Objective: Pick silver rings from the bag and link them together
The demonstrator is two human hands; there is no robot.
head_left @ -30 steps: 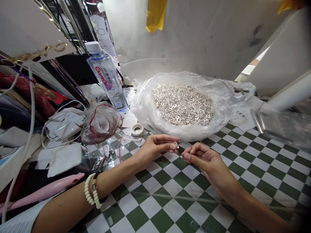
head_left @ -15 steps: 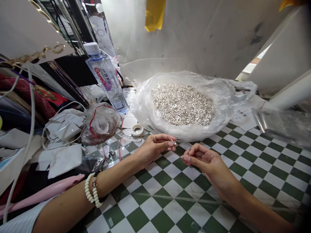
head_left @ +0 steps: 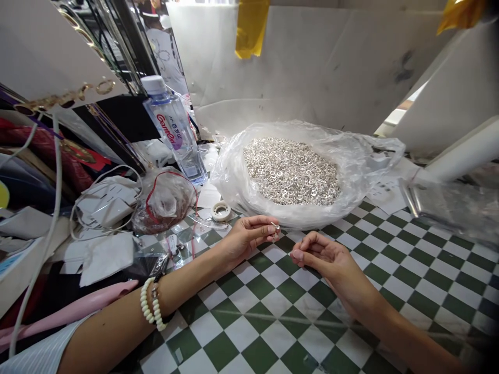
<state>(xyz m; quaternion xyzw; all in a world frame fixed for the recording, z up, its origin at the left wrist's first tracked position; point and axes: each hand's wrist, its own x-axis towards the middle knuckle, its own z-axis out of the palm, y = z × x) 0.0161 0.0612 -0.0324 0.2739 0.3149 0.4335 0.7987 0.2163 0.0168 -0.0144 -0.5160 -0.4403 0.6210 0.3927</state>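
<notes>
My left hand [head_left: 249, 235] is closed in a pinch on a small silver-coloured metal jewelry piece [head_left: 276, 228], which sticks out past the fingertips. Its exact kind is too small to tell. Facing it a short gap to the right, my right hand [head_left: 322, 253] has its thumb pressed to the curled forefinger. Whatever lies between those fingertips is too small or hidden to make out. Just behind both hands, an open clear plastic bag [head_left: 234, 176] holds a heap of small shiny silver-coloured metal pieces [head_left: 292, 171].
Both hands are over a green-and-white checkered tabletop [head_left: 273, 332]. At the left stand a water bottle [head_left: 173, 130], a tape roll [head_left: 220, 211], a knotted plastic bag [head_left: 163, 200] and white paper pieces [head_left: 107, 257]. Flat clear plastic bags [head_left: 456, 202] lie at the right.
The view has shifted slightly, so the background sits a little lower. Both hands keep nearly the same place and grip; the silver-coloured piece in my left fingers appears slightly turned.
</notes>
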